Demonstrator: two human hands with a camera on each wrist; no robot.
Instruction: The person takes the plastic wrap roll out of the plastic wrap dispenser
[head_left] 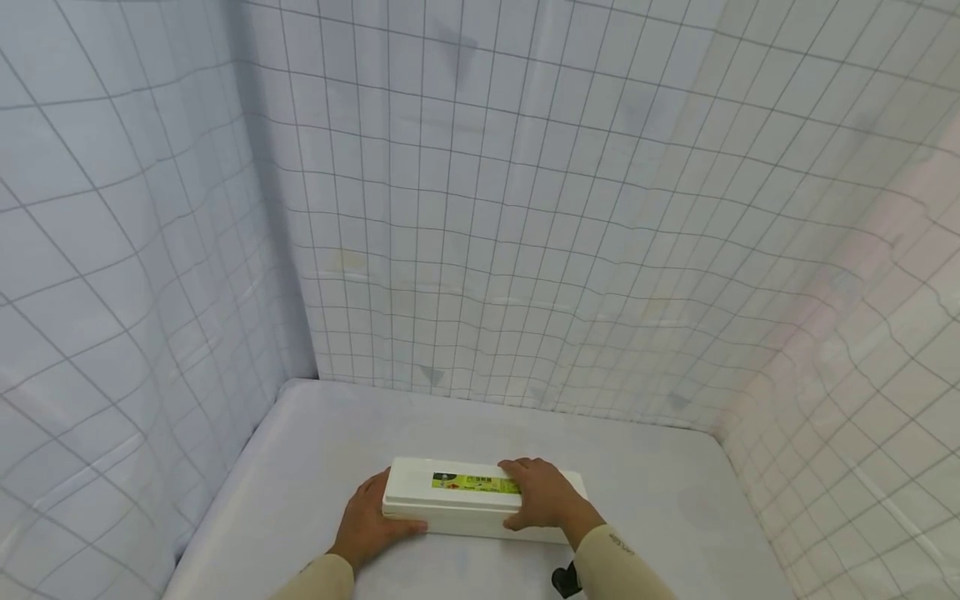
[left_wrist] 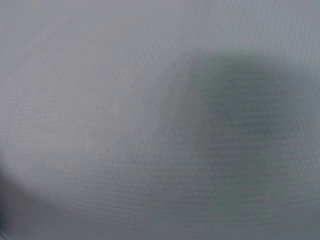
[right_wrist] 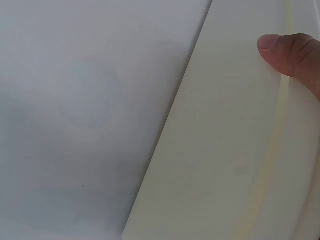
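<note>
A long white lidded box (head_left: pixel 461 521) lies crosswise on the white surface, with a yellow-green printed label (head_left: pixel 472 483) on its lid. My left hand (head_left: pixel 369 521) grips the box's left end, its thumb along the front side. Over the right part of the lid, my right hand (head_left: pixel 546 497) holds the box, fingers across the top and thumb on the front, partly covering the label. The right wrist view has that thumb (right_wrist: pixel 285 52) near the seam between lid and base. Only a blurred grey surface shows in the left wrist view.
White sheets with dark grid lines (head_left: pixel 465 250) hang at the back and both sides. The white surface (head_left: pixel 337 425) extends around the box. A small black object (head_left: pixel 566 581) shows beside the right sleeve (head_left: pixel 618 567).
</note>
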